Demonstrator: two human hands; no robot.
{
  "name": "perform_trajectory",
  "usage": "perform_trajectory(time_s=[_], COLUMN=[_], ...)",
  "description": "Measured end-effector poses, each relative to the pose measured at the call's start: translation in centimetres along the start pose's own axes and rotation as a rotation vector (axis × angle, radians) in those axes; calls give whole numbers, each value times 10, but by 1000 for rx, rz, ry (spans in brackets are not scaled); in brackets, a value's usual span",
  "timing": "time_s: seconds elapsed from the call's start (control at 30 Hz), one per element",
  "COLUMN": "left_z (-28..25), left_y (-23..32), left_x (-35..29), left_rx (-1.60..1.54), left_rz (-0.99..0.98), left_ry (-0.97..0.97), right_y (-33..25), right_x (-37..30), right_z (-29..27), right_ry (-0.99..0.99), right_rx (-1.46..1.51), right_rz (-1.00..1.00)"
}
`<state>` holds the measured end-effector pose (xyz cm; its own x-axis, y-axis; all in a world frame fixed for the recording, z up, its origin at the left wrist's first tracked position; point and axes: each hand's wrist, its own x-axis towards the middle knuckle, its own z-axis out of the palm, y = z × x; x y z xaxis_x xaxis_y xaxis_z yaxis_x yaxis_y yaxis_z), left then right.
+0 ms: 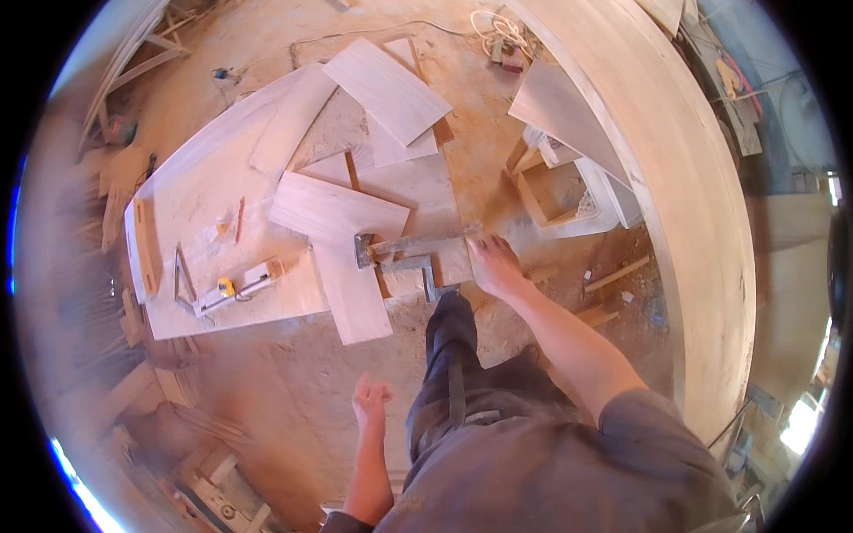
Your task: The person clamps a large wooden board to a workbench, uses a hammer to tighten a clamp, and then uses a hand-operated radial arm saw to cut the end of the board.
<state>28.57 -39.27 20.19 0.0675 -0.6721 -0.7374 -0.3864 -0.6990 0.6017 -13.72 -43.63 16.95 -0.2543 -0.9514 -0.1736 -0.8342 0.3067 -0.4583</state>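
My right hand (496, 265) is closed at the right end of a long hammer-like tool (418, 241), whose dark metal head lies to the left over the boards. Just below that bar is a grey angled metal piece (430, 274), close to my knee. My left hand (370, 398) hangs apart from everything, fingers loosely curled and a little apart, with nothing visible in it. Several pale boards lie crossed over a large wooden panel: one board (338, 206) left of the tool's head, another (353, 298) below it, and a wider one (387, 89) farther off.
On the panel (213, 178) lie a yellow tape measure (226, 287), a triangular square (184, 275) and a red pencil-like stick (240, 220). A wooden box frame (546, 191) stands to the right, before a long curved-looking board (702, 178). A pale cable (502, 34) lies coiled behind.
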Motion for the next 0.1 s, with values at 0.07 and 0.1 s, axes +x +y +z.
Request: perform_trajectory(time_s=[0.07, 0.1], left_z=[-9, -11], left_y=[23, 28], left_x=[11, 12], left_rx=[90, 125], left_rz=[-17, -22], left_ry=[-20, -26], right_y=[0, 4], right_x=[43, 51], right_z=[16, 20], right_ry=[39, 36], right_rx=[-72, -74], right_rz=[-71, -47])
